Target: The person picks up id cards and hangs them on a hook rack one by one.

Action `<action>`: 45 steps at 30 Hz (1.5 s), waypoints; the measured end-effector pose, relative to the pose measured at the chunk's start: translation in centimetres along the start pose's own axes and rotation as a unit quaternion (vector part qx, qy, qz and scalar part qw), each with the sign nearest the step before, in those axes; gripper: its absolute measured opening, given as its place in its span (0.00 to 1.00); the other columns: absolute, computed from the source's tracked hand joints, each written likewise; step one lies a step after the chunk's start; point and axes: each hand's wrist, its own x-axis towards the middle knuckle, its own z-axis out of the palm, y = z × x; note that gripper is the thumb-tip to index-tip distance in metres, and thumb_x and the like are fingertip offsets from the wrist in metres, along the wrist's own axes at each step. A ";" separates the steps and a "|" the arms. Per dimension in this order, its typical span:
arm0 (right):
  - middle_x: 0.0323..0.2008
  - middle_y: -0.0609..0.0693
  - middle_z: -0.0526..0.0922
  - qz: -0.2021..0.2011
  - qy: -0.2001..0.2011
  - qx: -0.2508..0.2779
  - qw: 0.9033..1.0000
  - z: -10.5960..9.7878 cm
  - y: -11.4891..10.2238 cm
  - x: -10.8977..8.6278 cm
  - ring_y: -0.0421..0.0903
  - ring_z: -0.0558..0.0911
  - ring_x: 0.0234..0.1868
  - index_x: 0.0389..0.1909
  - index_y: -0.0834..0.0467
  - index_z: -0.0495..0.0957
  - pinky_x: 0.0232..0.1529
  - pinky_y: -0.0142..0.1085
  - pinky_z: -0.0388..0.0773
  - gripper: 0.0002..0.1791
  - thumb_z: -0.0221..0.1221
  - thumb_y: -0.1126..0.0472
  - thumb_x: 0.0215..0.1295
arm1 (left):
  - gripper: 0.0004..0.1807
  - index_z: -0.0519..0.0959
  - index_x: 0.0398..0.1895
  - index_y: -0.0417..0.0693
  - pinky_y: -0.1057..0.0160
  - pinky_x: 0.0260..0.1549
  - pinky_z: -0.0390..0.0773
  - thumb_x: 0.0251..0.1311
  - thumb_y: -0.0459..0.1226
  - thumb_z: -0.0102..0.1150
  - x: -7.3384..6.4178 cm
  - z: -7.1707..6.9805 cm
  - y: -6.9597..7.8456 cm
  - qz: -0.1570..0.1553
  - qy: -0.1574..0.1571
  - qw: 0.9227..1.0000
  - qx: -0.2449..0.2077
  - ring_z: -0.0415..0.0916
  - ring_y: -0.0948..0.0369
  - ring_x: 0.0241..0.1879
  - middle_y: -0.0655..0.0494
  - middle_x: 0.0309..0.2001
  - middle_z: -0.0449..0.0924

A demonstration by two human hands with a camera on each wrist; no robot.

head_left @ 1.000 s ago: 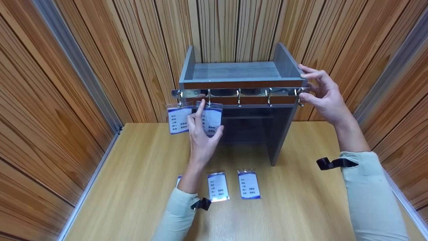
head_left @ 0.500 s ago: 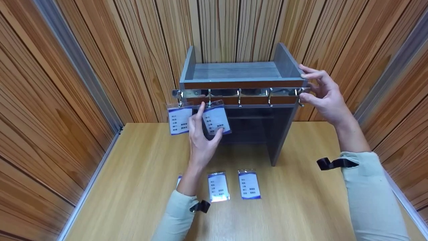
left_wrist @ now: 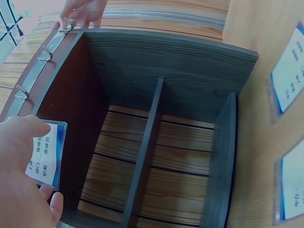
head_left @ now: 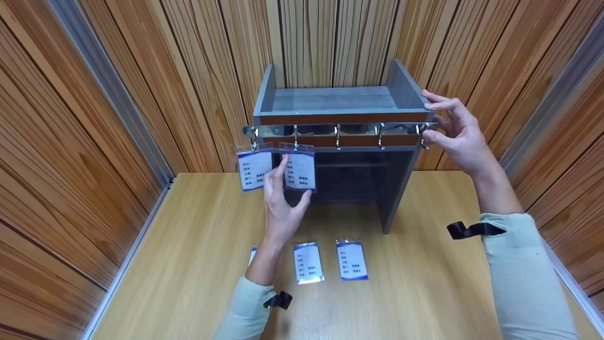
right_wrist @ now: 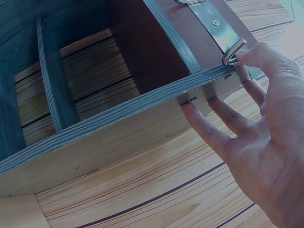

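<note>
A grey wooden shelf unit [head_left: 302, 99] carries a metal hook rail [head_left: 358, 129] across its front. My left hand [head_left: 281, 205] holds an ID badge [head_left: 302, 170] in a clear sleeve at the second hook from the left, index finger along its left side and thumb at its lower right corner. In the left wrist view the thumb overlaps the badge [left_wrist: 47, 154]. Another ID badge [head_left: 252, 165] hangs from the leftmost hook. My right hand [head_left: 460, 134] grips the shelf's right front corner, thumb beside the end hook [right_wrist: 233, 53], fingertips on the side panel [right_wrist: 123, 126].
On the wooden table [head_left: 401, 293] lie two more badges, a middle one [head_left: 308, 263] and a right one [head_left: 352, 259]; a third badge [head_left: 253, 252] is mostly hidden by the left forearm. Wood-panelled walls [head_left: 118, 94] enclose the back and sides.
The badge at the second hook tilted to the right and now hangs straight again. My left hand has shifted slightly down, its thumb now at the badge's bottom corner. The right hand stays put.
</note>
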 end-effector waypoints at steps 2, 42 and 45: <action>0.86 0.50 0.69 0.002 0.002 -0.001 1.000 0.0 0.1 0.0 0.46 0.80 0.77 0.71 0.65 0.75 0.60 0.32 0.90 0.24 0.59 0.79 0.77 | 0.46 0.66 0.85 0.48 0.40 0.79 0.78 0.66 0.33 0.77 -0.3 -0.1 -0.2 -0.008 -0.002 1.000 -0.001 0.72 0.43 0.76 0.38 0.74 0.71; 0.87 0.51 0.67 0.003 0.006 -0.003 1.000 -0.1 0.2 0.2 0.46 0.83 0.73 0.71 0.65 0.74 0.59 0.31 0.90 0.25 0.58 0.79 0.77 | 0.43 0.70 0.85 0.55 0.42 0.71 0.83 0.68 0.35 0.78 -6.0 -4.8 -5.7 -0.031 -0.153 0.987 0.029 0.79 0.48 0.70 0.47 0.76 0.78; 0.86 0.50 0.68 0.003 0.008 -0.003 1.000 -0.1 0.2 0.1 0.45 0.83 0.74 0.71 0.65 0.75 0.59 0.31 0.90 0.25 0.59 0.79 0.77 | 0.41 0.73 0.84 0.55 0.37 0.71 0.83 0.68 0.36 0.78 -6.2 -5.3 -6.2 -0.041 -0.159 0.986 0.037 0.80 0.48 0.71 0.49 0.75 0.80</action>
